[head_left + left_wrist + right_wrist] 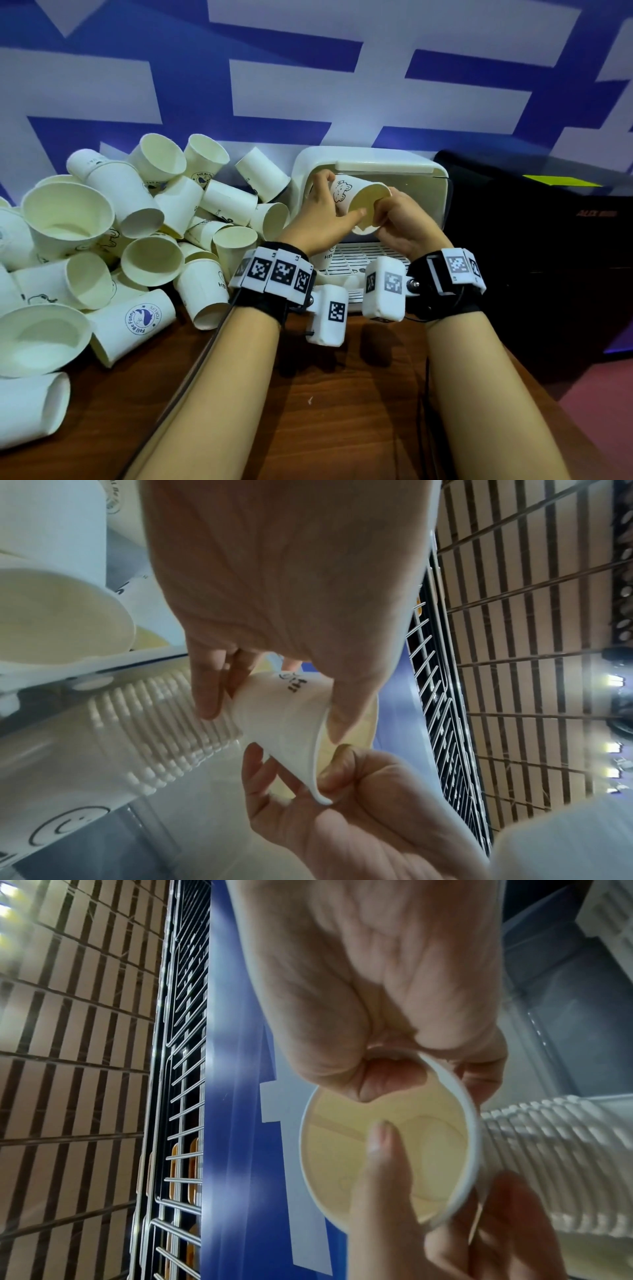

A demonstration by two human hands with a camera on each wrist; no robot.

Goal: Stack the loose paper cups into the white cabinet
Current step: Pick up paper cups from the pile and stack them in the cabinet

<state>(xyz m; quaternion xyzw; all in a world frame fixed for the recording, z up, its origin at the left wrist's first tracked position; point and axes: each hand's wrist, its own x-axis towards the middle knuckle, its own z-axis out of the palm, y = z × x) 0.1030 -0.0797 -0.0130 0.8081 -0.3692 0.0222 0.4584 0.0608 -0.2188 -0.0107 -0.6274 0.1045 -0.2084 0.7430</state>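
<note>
Two hands share one paper cup [359, 202] right now, held in the air in front of the cabinet [370, 164] mouth. Nearest you, your right hand [402, 222] pinches the cup's rim at its 5 o'clock edge, thumb inside, fingers curled outside. Your left hand [322, 209] wraps the cup's side from 9 o'clock, thumb [380, 1153] reaching across the open mouth.

Note the cup's long axis: it lies tilted, open mouth toward you and to the right, closed base pointing away toward 11 o'clock into the cabinet. Beyond that base, the wrist views show a row of nested cups [164, 723] lying on its side inside the cabinet; the held cup sits just beside its end, not yet seated. I judge you should push along that axis.

Further left, at 9 o'clock on the surface [342, 411], the loose pile [137, 219] waits.
</note>
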